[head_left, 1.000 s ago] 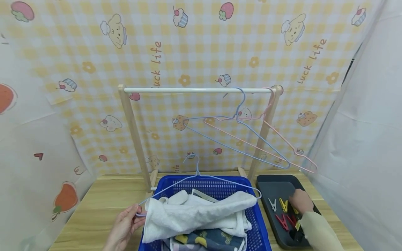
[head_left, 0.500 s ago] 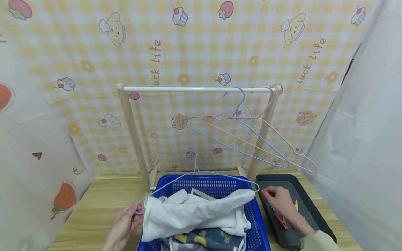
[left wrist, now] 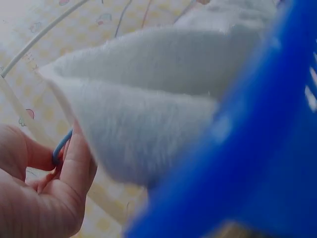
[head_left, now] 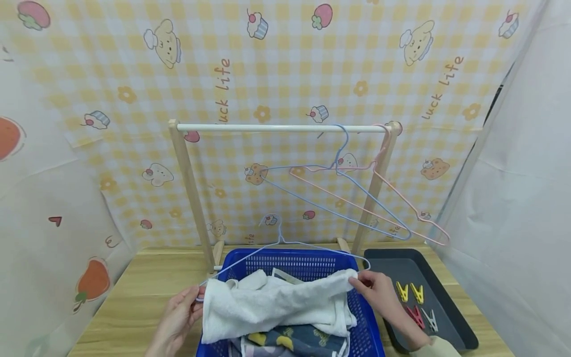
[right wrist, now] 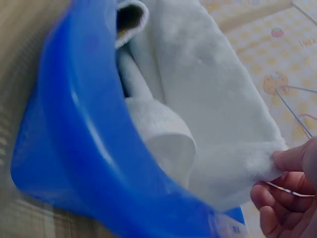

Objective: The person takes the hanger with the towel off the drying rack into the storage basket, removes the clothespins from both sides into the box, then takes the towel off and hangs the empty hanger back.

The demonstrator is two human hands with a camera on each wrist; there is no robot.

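A white towel (head_left: 278,307) lies folded across the lower part of a light blue wire hanger (head_left: 303,243), above a blue basket (head_left: 372,325). My left hand (head_left: 180,310) pinches the hanger's left end between thumb and fingers, beside the towel's edge. In the left wrist view the blue wire (left wrist: 60,146) shows in that grip. At the other side my right hand (head_left: 379,295) pinches the towel's right end, close to the hanger's right corner. The right wrist view shows the thumb (right wrist: 292,157) on the towel. Whether those fingers hold the wire too is unclear.
Behind the basket stands a rack with a white rail (head_left: 267,128). From it hang a blue hanger (head_left: 339,171) and a pink hanger (head_left: 412,203). A dark tray (head_left: 401,260) at right holds yellow clips (head_left: 410,292), a red clip (head_left: 416,316) and a white clip (head_left: 430,320). Patterned cloth (head_left: 214,235) lies in the basket.
My right hand has moved left from the clips in the tray to the towel's right end and now pinches it. My left hand keeps its hold on the hanger.
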